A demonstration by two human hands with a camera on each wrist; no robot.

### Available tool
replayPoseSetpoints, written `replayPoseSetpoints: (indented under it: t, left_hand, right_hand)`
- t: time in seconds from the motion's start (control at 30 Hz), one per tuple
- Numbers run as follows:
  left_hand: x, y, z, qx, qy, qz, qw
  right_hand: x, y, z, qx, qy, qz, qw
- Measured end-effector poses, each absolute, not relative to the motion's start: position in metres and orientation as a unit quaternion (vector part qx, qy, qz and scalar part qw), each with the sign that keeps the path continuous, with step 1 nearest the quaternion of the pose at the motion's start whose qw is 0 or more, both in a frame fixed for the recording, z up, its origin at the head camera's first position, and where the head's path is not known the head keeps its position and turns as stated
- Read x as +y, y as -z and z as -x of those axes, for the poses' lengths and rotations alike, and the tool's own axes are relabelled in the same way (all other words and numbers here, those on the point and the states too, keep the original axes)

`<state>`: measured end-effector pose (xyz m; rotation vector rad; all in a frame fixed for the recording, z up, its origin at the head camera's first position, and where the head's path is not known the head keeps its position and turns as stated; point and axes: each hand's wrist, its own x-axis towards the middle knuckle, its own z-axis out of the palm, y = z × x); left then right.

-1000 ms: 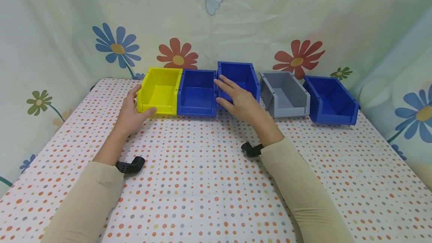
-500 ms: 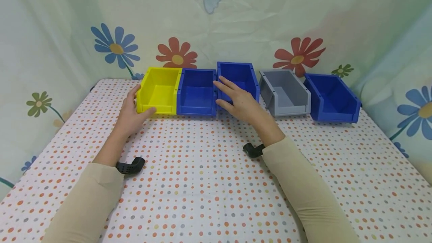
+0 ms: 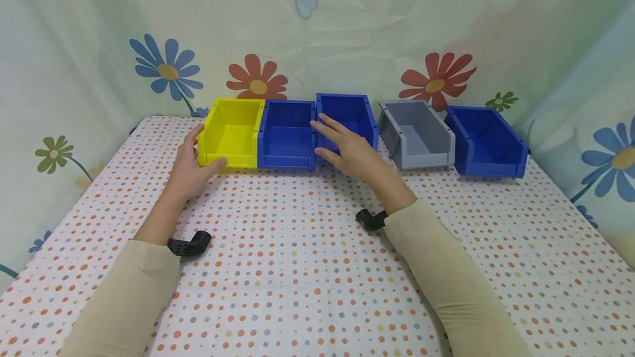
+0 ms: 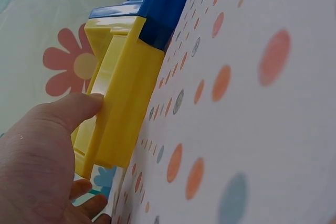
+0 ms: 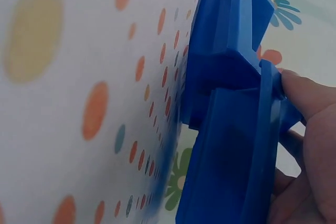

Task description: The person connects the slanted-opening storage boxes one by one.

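Note:
My left hand (image 3: 190, 168) holds the front left corner of a yellow storage bin (image 3: 233, 139); its thumb lies on the front lip (image 4: 100, 114) and the other fingers run along the outer side. Against the yellow bin's right side stands a blue storage bin (image 3: 288, 142). My right hand (image 3: 352, 153) is at another blue bin (image 3: 354, 112), set slightly farther back. There the fingers reach over the left wall, and in the right wrist view the thumb touches the rim (image 5: 270, 98) near its front corner. The hand hides much of that bin's front.
To the right stand a grey storage bin (image 3: 414, 142) and a further blue bin (image 3: 491, 145), each apart from its left neighbour. A dotted cloth (image 3: 288, 269) covers the table, and a flowered curtain (image 3: 357, 32) hangs close behind the row of bins.
The middle blue bin has come very slightly toward me with my right hand at it. My left hand and the yellow bin hold their place; the head view has shifted a little.

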<state>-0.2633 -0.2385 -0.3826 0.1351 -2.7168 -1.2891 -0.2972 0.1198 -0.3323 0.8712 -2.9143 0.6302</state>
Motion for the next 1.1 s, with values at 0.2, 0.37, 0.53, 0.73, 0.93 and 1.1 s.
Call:
replayPoseSetpoints:
  t: [0.2,0.37,0.53,0.73,0.93,1.1]
  left_hand:
    - [-0.239,0.383,0.263,-0.900,0.427,-0.035,0.073]
    - [-0.239,0.382,0.261,-0.901,0.427,-0.031,0.074]
    - [-0.239,0.382,0.261,-0.900,0.430,-0.027,0.074]
    - [-0.238,0.381,0.260,-0.899,0.432,-0.027,0.071]
    - [-0.237,0.380,0.261,-0.899,0.431,-0.026,0.071]
    - [-0.237,0.382,0.261,-0.901,0.427,-0.028,0.072]
  right_hand:
    - [0.118,0.335,0.298,-0.941,-0.200,-0.272,0.006]
    - [0.117,0.336,0.298,-0.942,-0.202,-0.268,0.000]
    - [0.118,0.340,0.298,-0.943,-0.200,-0.266,-0.007]
    - [0.121,0.344,0.298,-0.940,-0.202,-0.274,-0.013]
    - [0.124,0.345,0.298,-0.936,-0.202,-0.289,-0.020]
    - [0.125,0.346,0.297,-0.934,-0.199,-0.295,-0.027]
